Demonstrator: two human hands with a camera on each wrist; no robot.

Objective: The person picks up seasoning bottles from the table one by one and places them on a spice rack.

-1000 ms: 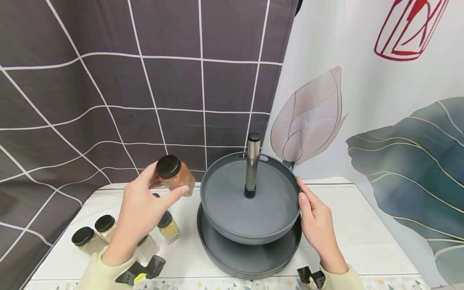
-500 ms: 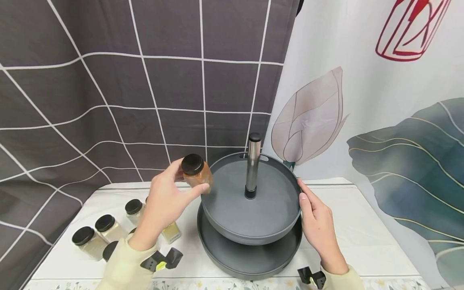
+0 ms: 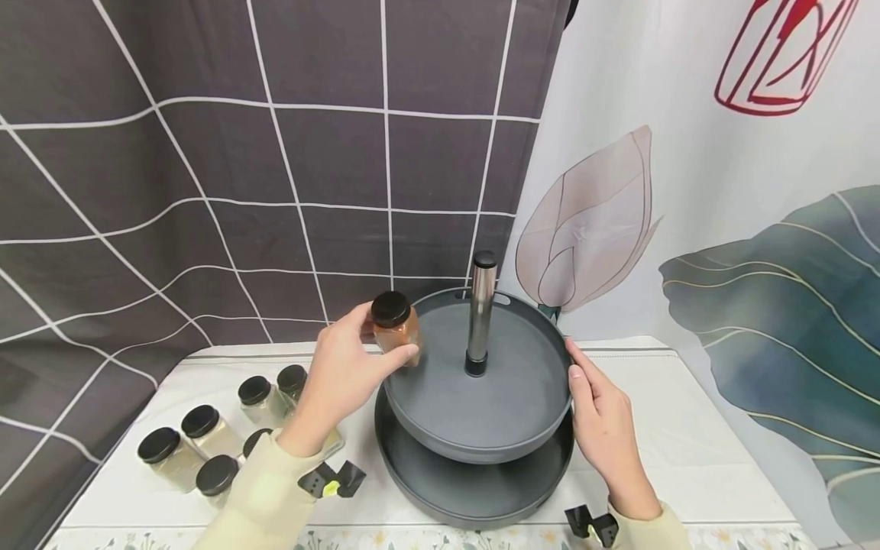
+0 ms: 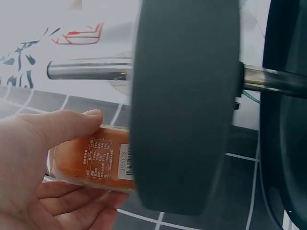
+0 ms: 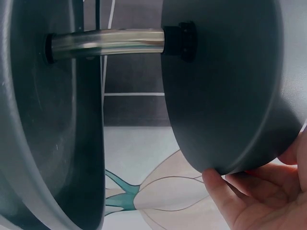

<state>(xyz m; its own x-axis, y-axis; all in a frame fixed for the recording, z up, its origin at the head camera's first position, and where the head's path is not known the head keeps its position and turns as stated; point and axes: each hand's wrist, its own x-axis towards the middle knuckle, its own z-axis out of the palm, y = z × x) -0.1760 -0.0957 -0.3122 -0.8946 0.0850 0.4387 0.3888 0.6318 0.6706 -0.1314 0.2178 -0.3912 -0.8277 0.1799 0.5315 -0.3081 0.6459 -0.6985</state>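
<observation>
My left hand [image 3: 344, 370] grips a spice jar [image 3: 400, 330] with a black lid and orange-brown contents, thumb on one side and fingers on the other. The jar overlaps the left part of the upper tray [image 3: 512, 389] of a grey two-tier turntable stand. In the left wrist view a printed label shows on the jar [image 4: 98, 155], whose base end is hidden behind the tray's wall. On the opposite side, my right hand [image 3: 601, 420] holds the upper tray's rim, with fingertips beneath it in the right wrist view. Below sits the wider lower tray [image 3: 481, 496].
Several more black-lidded jars [image 3: 168, 457] stand at the left of the white tabletop [image 3: 681, 443], some partly behind my left forearm. A metal post [image 3: 481, 317] with a black cap rises from the upper tray. A dark gridded curtain [image 3: 330, 168] hangs behind.
The left hand has carried the orange-brown spice jar rightward, from beside the stand to over the upper tray's left part, and the jar is now more upright. The right hand stays at the rim.
</observation>
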